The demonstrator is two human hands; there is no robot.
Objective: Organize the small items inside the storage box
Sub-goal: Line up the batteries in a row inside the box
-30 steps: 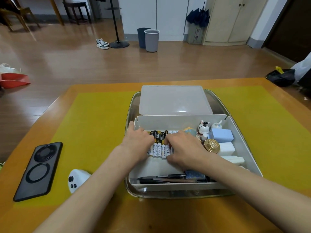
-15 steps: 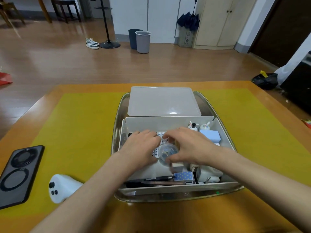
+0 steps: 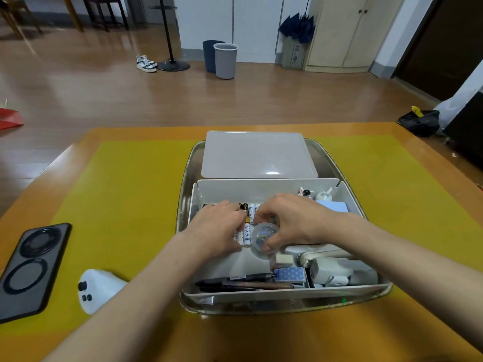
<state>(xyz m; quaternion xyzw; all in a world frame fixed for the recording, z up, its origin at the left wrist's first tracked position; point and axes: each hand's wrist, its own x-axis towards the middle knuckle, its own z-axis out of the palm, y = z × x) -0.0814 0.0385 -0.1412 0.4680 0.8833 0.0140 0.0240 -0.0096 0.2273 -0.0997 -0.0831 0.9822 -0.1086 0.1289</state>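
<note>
A white storage box (image 3: pixel 261 188) stands in a metal tray (image 3: pixel 187 178) on the table. Inside it lies a row of batteries (image 3: pixel 247 231), and my left hand (image 3: pixel 217 231) rests flat on them. My right hand (image 3: pixel 295 220) curls its fingers round a clear round capsule (image 3: pixel 264 237) just right of the batteries. Pens (image 3: pixel 240 282) and a blue dotted card box (image 3: pixel 290 274) lie at the near wall. White chargers (image 3: pixel 332 273), a blue block (image 3: pixel 333 206) and small rabbit figures (image 3: pixel 324 195) fill the right side.
The box's lid (image 3: pixel 257 155) lies at the back of the tray. On the yellow mat (image 3: pixel 125 192) to the left are a black phone (image 3: pixel 31 270) and a white controller (image 3: pixel 98 290).
My right hand left the batteries and took hold of the clear capsule, bringing it toward me. The left hand stayed on the batteries. The view shifted closer to the box.
</note>
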